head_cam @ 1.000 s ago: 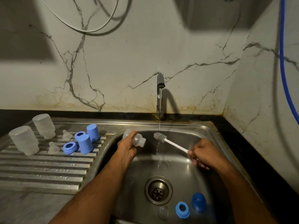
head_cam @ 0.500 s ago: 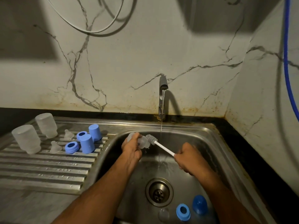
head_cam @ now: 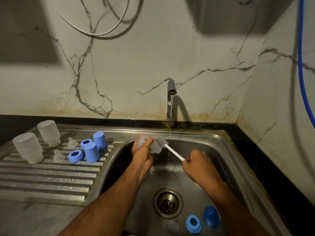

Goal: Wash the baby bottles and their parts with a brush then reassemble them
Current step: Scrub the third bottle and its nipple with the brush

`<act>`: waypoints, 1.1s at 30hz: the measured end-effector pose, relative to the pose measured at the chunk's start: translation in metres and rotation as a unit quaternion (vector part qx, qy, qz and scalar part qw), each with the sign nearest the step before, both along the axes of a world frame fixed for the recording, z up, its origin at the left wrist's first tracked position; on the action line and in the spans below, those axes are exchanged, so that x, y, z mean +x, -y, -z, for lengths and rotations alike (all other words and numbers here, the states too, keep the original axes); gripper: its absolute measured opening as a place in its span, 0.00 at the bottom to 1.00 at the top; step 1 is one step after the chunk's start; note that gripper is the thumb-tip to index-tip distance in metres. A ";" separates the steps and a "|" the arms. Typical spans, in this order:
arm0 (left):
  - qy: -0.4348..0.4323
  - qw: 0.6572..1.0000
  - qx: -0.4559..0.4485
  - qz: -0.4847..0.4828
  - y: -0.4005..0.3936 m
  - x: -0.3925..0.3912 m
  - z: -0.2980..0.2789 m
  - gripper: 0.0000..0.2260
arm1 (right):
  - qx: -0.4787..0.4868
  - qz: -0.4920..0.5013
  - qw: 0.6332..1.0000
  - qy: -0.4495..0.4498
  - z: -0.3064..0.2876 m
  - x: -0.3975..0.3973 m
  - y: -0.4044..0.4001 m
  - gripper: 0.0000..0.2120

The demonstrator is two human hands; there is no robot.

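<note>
While gripped, bottle (head_cam: 154, 147) in left hand (head_cam: 141, 149).

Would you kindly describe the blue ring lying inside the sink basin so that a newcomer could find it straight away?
Start at the steel sink basin and find its round drain. Just right of and nearer than the drain lies the blue ring, hole facing up. The blue cap beside it is a closed dome, and the clear teat on its other side is colourless; the other rings sit on the draining board.

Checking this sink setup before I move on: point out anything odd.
Nothing damaged or spilled. Only oddity: rust-coloured staining along the wall base behind the tap.
</note>
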State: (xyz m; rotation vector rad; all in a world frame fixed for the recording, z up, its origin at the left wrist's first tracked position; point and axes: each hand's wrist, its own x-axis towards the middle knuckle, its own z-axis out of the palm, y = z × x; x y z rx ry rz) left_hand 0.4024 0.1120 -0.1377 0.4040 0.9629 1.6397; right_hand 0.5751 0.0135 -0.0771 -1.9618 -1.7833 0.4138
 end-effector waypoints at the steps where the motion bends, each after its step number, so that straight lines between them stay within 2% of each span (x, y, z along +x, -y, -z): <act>1: 0.015 1.000 0.002 -0.003 0.000 0.000 0.000 0.24 | 0.004 -0.001 1.000 0.003 0.000 0.001 0.001 0.11; 4: 0.070 0.997 -0.025 -0.019 0.000 -0.001 0.001 0.32 | 0.008 -0.007 1.000 0.007 -0.001 0.002 0.003 0.10; 6: 0.082 0.995 -0.045 -0.031 -0.001 -0.002 0.004 0.30 | -0.002 -0.019 1.000 0.017 -0.001 -0.002 0.004 0.09; 9: 0.073 0.995 -0.054 -0.032 -0.003 -0.004 0.004 0.23 | -0.006 -0.023 0.999 0.029 -0.003 -0.007 0.003 0.09; 12: 0.037 0.998 -0.044 -0.005 -0.001 0.003 0.003 0.23 | 0.002 -0.016 1.000 0.024 -0.005 -0.011 0.001 0.13; 17: 0.003 0.999 -0.032 0.010 -0.001 0.008 -0.001 0.24 | 0.009 -0.008 1.000 0.010 -0.006 -0.011 -0.003 0.09; 23: 0.058 0.997 0.007 0.055 0.004 0.003 -0.004 0.30 | 0.021 0.001 1.000 0.019 -0.008 -0.002 0.001 0.09; 26: 0.079 0.994 0.022 0.071 0.008 0.003 -0.004 0.30 | 0.015 0.007 1.000 0.026 -0.006 0.001 0.004 0.10; 31: 0.134 0.991 0.011 0.028 0.008 -0.002 -0.002 0.31 | 0.002 -0.008 1.000 0.030 -0.008 -0.005 0.009 0.09; 33: 0.128 0.991 -0.011 0.021 0.006 -0.005 0.000 0.30 | 0.000 -0.020 0.999 0.035 -0.008 -0.009 0.010 0.09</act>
